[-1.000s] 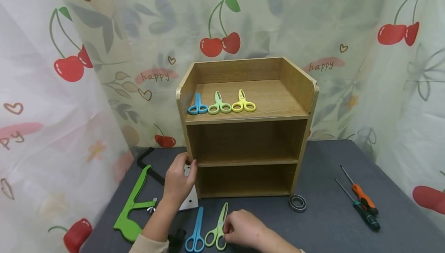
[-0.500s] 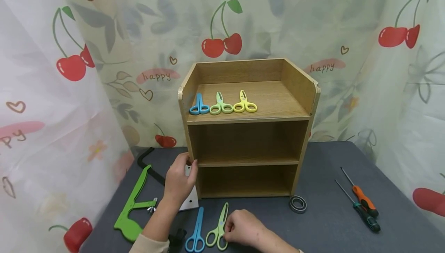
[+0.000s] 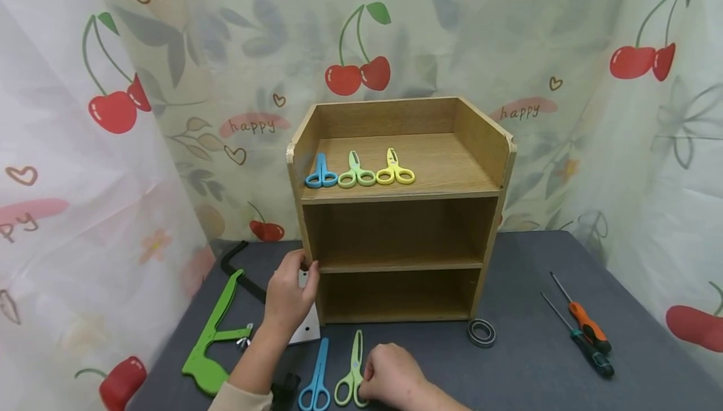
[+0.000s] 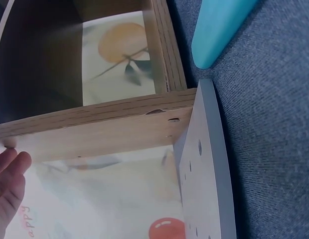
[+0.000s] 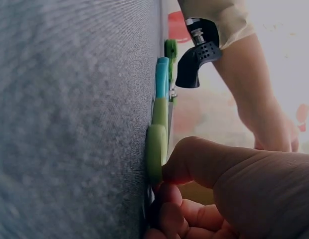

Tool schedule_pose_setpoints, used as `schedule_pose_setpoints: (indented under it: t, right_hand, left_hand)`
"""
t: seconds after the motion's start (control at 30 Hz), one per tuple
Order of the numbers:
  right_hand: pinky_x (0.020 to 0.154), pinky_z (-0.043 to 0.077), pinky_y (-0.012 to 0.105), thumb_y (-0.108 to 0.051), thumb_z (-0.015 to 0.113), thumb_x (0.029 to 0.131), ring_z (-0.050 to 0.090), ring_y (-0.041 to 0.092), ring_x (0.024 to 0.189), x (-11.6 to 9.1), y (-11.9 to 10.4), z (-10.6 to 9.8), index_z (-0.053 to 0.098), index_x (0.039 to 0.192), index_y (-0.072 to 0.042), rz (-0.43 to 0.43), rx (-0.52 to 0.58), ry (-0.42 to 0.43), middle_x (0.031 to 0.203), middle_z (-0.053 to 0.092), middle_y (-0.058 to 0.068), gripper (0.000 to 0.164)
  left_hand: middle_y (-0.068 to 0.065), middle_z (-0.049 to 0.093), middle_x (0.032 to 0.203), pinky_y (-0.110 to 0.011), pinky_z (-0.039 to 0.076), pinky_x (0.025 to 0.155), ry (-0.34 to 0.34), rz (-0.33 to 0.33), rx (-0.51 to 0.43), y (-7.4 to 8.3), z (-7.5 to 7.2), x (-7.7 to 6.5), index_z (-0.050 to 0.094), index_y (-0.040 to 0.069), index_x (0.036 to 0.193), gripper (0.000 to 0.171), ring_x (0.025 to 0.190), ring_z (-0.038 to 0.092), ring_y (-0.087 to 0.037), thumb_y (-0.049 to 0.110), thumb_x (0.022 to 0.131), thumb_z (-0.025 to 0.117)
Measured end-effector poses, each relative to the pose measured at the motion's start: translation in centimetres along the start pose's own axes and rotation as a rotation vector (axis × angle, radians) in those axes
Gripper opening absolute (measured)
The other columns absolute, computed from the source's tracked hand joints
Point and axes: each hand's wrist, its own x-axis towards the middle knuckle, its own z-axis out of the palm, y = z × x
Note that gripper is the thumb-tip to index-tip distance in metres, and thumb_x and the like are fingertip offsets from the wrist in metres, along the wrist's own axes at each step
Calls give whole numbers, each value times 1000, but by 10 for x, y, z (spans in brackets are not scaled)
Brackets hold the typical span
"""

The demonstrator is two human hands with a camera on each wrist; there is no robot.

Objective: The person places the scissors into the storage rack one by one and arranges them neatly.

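Beside the blue scissors (image 3: 319,370) on the tabletop (image 3: 531,361), the green scissors (image 3: 354,371) turn, lining up better! My right hand (image 3: 391,373) pinches them; my left hand (image 3: 289,292) rests, fingers relaxed, against the shelf (image 3: 395,197).

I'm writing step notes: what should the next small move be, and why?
Probably the right hand should release the green scissors: they lie on the table beside the blue scissors, in the same blue-then-green order as the blue pair and green pair on the top shelf.
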Motion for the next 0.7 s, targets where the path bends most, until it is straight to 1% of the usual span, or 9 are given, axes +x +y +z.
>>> schedule_pose_setpoints:
  t: [0.13, 0.23, 0.37, 0.47, 0.57, 0.7]
  right_hand:
    - [48, 35, 22, -11, 75, 64, 44, 5, 46, -1, -1, 0, 60, 49, -21, 3, -15, 20, 46, 47, -18, 22]
    - [47, 34, 21, -12, 73, 63, 41, 4, 45, -1, 0, 0, 58, 47, -22, -9, -48, 36, 45, 44, -19, 24]
    - [46, 31, 21, -13, 71, 62, 38, 4, 44, -2, -2, -2, 55, 46, -23, -24, -82, 48, 44, 40, -20, 26]
    - [47, 31, 21, -12, 72, 63, 39, 4, 44, -4, -6, -6, 57, 47, -23, -21, -49, 28, 45, 42, -19, 24]
    - [47, 31, 21, -12, 73, 64, 42, 5, 45, -6, -11, -9, 60, 50, -21, -2, 5, -13, 47, 46, -16, 21]
    - [48, 30, 21, -13, 74, 66, 44, 7, 46, -10, -19, -14, 61, 53, -20, 17, 35, -61, 48, 47, -13, 20]
  left_hand:
    - [-12, 65, 99, -39, 55, 63, 10, 5, 5, -1, 1, -1, 64, -1, 110, 20, 80, 63, -21, 8, 93, 71]
    - [-12, 64, 99, -39, 55, 63, 7, -1, 6, -1, 1, -1, 64, -1, 110, 19, 81, 63, -21, 8, 94, 70]
    - [-12, 64, 98, -40, 55, 63, 12, 5, 3, -1, 0, -1, 63, -1, 109, 19, 80, 64, -24, 8, 94, 70]
    - [-12, 64, 99, -40, 54, 63, 8, 2, 9, 0, 0, 0, 63, 0, 110, 19, 80, 64, -24, 9, 94, 70]
    - [-12, 64, 98, -40, 55, 62, 0, -3, 18, 0, 0, 0, 63, 0, 109, 19, 80, 63, -22, 10, 95, 70]
    - [-12, 65, 99, -39, 54, 62, -6, -4, 20, -1, 0, 0, 64, 0, 110, 19, 80, 64, -23, 9, 95, 70]
